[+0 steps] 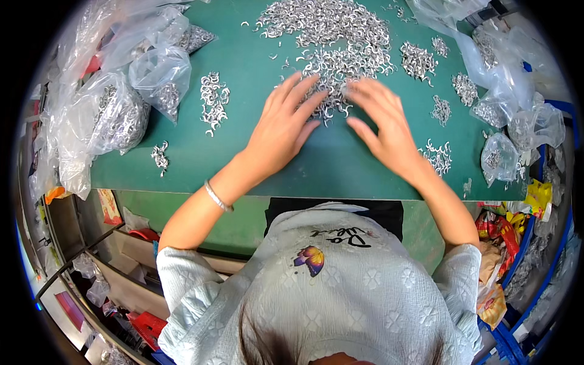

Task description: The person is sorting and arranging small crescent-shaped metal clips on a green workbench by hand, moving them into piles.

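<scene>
A big heap of small silvery curved metal pieces (340, 36) spreads over the far middle of the green table (292, 164). At the heap's near end, my left hand (285, 118) lies with its fingers apart, the tips touching pieces on its left side. Opposite it, my right hand (383, 121) has its fingers spread, fingertips at the heap's right side and thumb pointing inward. Several loose pieces lie between the two hands. Neither hand has anything gripped in it. A silvery bracelet circles my left wrist.
Smaller piles lie left (214, 102) and right (418, 61), with another (437, 156) beside my right wrist. Clear plastic bags of metal pieces crowd the table's left (121, 112) and right (499, 158) sides. Shelving (121, 261) stands below left; blue-framed racks (517, 255) stand at right.
</scene>
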The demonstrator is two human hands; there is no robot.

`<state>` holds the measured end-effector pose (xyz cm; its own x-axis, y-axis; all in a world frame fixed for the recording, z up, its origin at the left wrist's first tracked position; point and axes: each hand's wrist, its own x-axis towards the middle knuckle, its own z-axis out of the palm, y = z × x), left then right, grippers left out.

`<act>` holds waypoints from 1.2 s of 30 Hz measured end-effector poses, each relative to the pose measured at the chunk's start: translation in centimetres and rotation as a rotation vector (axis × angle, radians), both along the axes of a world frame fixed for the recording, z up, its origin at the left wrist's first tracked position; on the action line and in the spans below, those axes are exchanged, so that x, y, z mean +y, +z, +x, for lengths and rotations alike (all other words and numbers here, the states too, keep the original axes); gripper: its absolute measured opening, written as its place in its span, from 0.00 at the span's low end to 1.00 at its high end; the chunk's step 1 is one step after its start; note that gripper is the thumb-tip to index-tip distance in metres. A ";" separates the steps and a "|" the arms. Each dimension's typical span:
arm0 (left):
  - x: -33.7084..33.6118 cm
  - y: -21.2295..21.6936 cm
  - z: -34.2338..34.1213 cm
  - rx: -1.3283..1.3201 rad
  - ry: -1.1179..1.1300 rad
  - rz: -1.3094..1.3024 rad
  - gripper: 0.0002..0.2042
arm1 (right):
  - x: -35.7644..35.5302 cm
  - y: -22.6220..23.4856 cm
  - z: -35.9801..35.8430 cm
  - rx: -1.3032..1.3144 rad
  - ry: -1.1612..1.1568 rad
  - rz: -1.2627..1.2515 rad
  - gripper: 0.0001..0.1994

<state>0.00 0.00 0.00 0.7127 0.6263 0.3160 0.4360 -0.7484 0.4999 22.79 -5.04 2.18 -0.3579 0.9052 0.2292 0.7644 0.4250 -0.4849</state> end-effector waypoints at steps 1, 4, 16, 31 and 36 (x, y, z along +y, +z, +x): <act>0.0 0.6 0.9 0.042 0.000 0.018 0.26 | 0.6 0.3 -0.4 -0.021 -0.052 0.068 0.29; 0.1 0.0 0.9 0.177 -0.032 0.125 0.25 | 0.4 -0.7 -1.2 -0.135 -0.004 0.018 0.31; -2.5 -0.1 -1.0 0.212 0.099 0.091 0.22 | -4.4 -0.1 -0.9 -0.109 -0.052 -0.197 0.31; -3.3 1.2 0.2 0.325 -0.002 0.019 0.31 | -1.3 -0.8 0.2 0.094 -0.347 0.090 0.09; -4.2 2.2 -0.8 0.083 0.015 -0.142 0.21 | 0.7 -1.4 -0.1 -0.044 -0.375 0.109 0.05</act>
